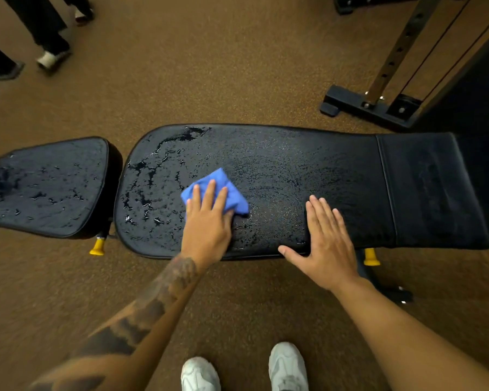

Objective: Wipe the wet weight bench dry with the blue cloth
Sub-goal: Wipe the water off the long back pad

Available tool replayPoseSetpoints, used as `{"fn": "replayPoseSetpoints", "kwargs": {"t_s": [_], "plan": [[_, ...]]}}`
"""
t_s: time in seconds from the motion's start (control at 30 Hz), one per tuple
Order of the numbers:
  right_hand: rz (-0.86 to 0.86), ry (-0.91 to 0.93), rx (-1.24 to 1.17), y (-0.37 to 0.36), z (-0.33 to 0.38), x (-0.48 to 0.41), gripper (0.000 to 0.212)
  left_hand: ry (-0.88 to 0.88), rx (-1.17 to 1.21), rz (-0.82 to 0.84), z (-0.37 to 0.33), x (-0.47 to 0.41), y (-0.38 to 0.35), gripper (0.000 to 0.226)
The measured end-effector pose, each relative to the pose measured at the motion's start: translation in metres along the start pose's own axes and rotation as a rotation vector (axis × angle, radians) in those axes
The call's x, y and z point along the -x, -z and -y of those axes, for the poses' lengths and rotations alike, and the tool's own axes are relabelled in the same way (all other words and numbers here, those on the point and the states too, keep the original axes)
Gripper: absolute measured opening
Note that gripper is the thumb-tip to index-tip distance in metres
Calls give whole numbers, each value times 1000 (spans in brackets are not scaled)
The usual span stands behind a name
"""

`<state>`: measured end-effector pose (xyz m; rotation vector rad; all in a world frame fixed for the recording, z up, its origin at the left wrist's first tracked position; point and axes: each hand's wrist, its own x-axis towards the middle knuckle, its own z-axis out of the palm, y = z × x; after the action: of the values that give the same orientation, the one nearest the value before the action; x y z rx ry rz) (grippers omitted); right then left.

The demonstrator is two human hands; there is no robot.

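The black weight bench lies across the view, with a long back pad point(280, 165) and a separate seat pad point(45, 187) at the left. Water beads and puddles cover the seat pad and the left part of the back pad. The blue cloth point(229, 187) lies folded on the back pad near its middle. My left hand point(208, 221) presses flat on the cloth, fingers spread over it. My right hand point(326, 235) rests flat on the pad's near edge, to the right of the cloth, holding nothing.
Brown speckled floor surrounds the bench. A black rack base point(367, 107) with a metal upright stands at the back right. Another person's legs and shoes point(50, 56) are at the back left. Yellow knobs point(97, 246) stick out under the bench. My own shoes point(287, 365) are at the bottom.
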<state>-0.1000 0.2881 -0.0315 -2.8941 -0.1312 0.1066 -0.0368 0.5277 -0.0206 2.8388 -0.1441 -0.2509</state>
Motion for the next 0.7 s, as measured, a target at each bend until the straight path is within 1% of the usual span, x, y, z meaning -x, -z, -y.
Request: {"fn": "replayPoseSetpoints", "kwargs": {"t_s": [0.1, 0.2, 0.3, 0.37, 0.43, 0.53, 0.63, 0.7], "plan": [[10, 4, 6, 0, 0, 0, 103, 15, -2, -24, -7, 59, -12, 55], [-7, 7, -30, -1, 0, 1, 97, -63, -19, 10, -45, 87, -29, 53], [-16, 27, -42, -2, -3, 0, 92, -142, -15, 11, -79, 74, -40, 53], [-23, 30, -44, -3, -3, 0, 92, -156, 19, -4, -82, 48, -38, 53], [-29, 25, -33, -2, -2, 0, 92, -156, 14, -2, -69, 18, -29, 50], [-20, 27, -14, -1, -1, 0, 91, -31, -1, -7, -30, -14, -8, 51], [4, 28, -12, 1, -1, 0, 92, 92, 55, -52, 7, -3, -1, 50], [7, 21, -24, 1, -1, 0, 92, 72, 43, -76, 13, 25, -5, 50]]}}
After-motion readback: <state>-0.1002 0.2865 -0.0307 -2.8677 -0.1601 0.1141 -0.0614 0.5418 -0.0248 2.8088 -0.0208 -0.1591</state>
